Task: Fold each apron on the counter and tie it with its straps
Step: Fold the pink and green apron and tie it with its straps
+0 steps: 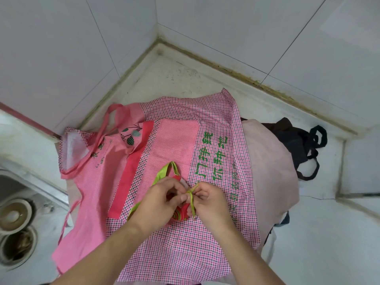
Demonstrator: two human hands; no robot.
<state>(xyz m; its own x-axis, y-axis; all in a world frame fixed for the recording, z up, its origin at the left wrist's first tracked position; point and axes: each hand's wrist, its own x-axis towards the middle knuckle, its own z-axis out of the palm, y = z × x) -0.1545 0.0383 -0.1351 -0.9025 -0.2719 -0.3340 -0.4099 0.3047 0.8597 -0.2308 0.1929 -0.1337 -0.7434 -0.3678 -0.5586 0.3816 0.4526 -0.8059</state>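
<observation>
Sink [12, 194] far left on the table [320, 233]. Pink strawberry apron [92, 182], then checked apron [185, 243] under your hands. Left hand [162, 200] holds the red rolled apron [181, 212]; right hand [207, 202] pinches its green strap [192, 202]. Black apron [298, 145] far right.

Two hands [164, 199] [207, 202]; five aprons: checked [185, 243], strawberry [90, 182], rolled [181, 214], pale [269, 167], dark at two o'clock [294, 140].
</observation>
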